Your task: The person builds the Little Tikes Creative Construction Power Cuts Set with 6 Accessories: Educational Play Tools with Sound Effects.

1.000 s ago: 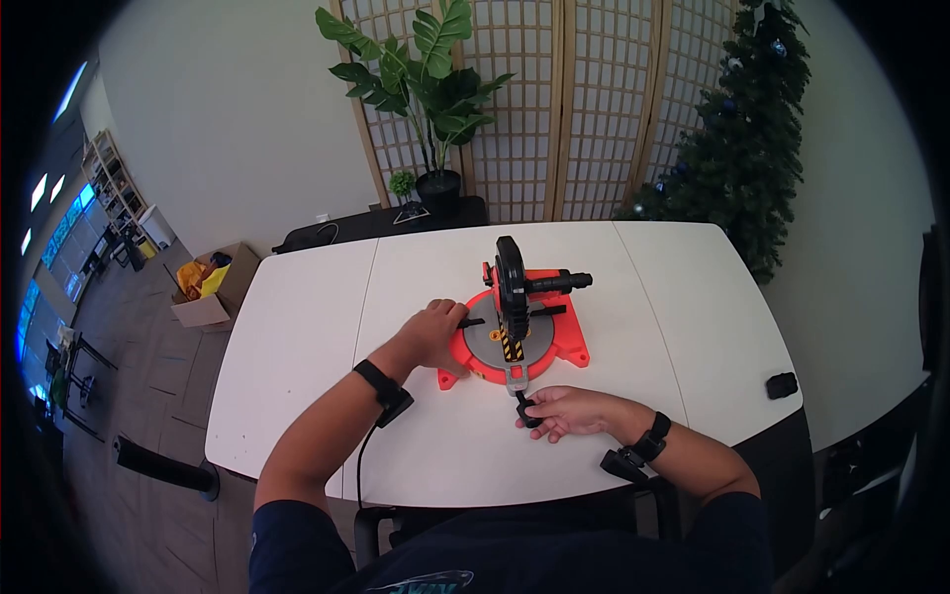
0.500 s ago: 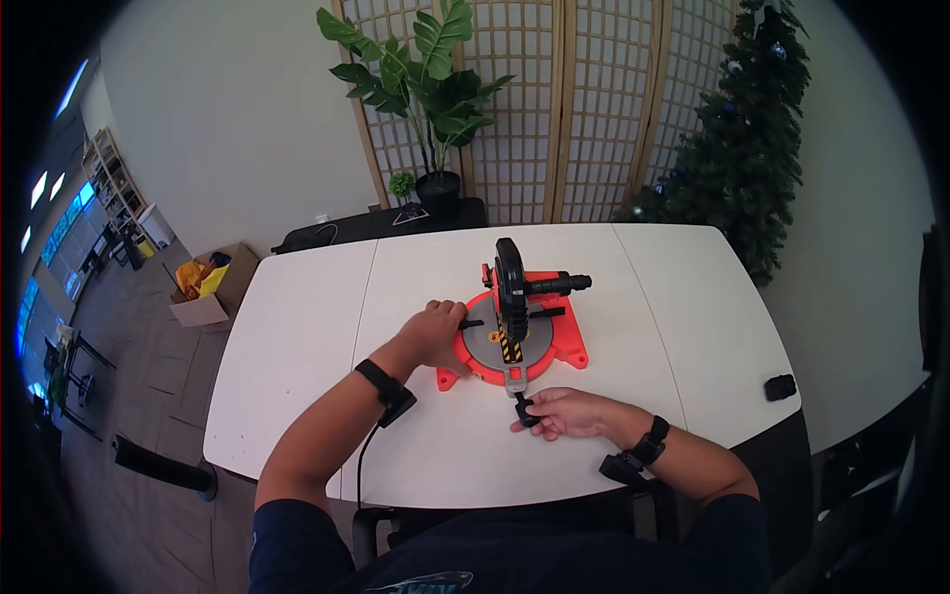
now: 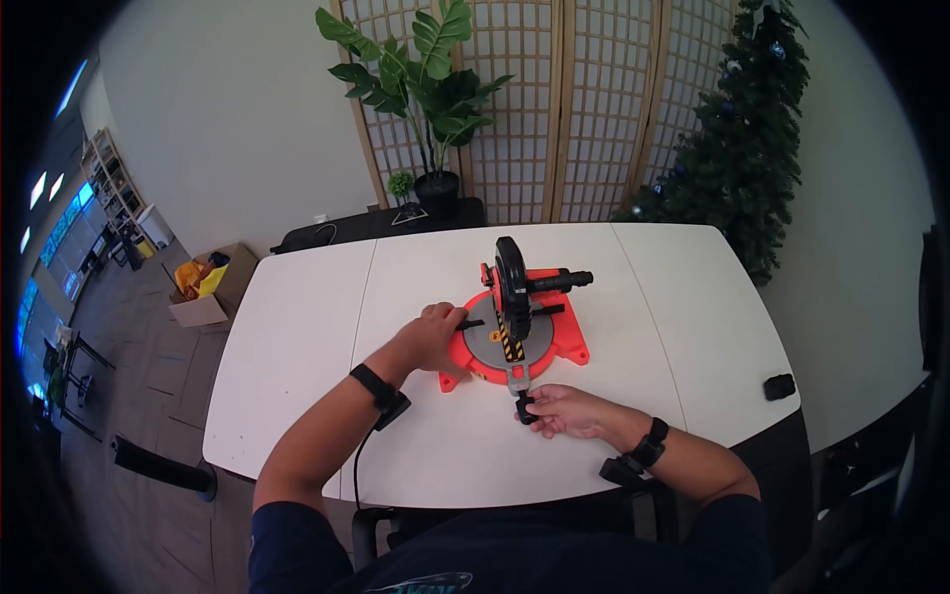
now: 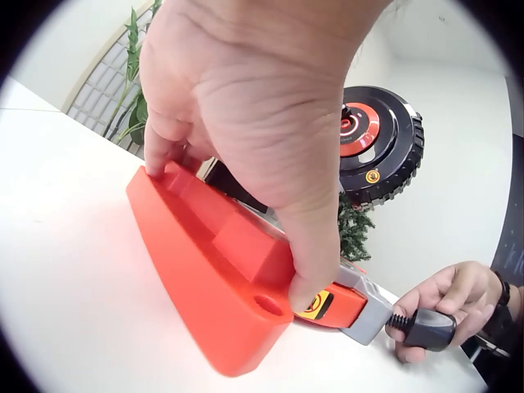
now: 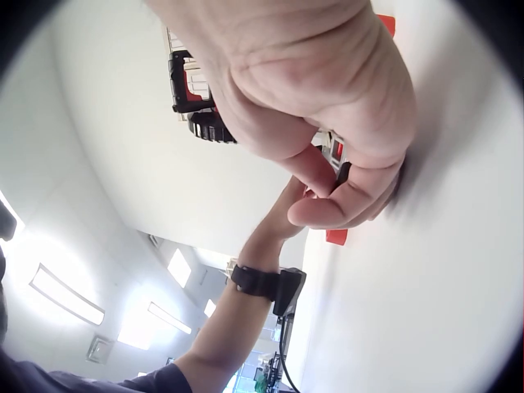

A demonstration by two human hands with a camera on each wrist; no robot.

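Observation:
A toy miter saw [image 3: 572, 345] with a red base, grey round turntable and raised black blade stands on the white table. My left hand [image 3: 432, 335] grips the left side of its base; in the left wrist view the thumb [image 4: 315, 266] presses the front edge and the fingers reach over the back. At the saw's front, my right hand [image 3: 571, 411] pinches a black knob [image 4: 431, 329] between thumb and fingers. Its black threaded shaft [image 4: 399, 322] meets the grey front arm [image 4: 366, 319] of the turntable. The right wrist view mostly hides the knob behind the fingers.
The white table [image 3: 297, 356] spreads around the saw. A small black object [image 3: 780, 387] lies near its right edge. A cardboard box [image 3: 233, 287] stands on the floor to the left. Behind the table are a potted plant [image 3: 438, 190], a lattice screen [image 3: 604, 109] and a decorated tree [image 3: 742, 148].
My right fingers have shifted around the knob, a lower fingertip reaching left and then drawing back. The knob has tilted slightly. My left hand stays on the base.

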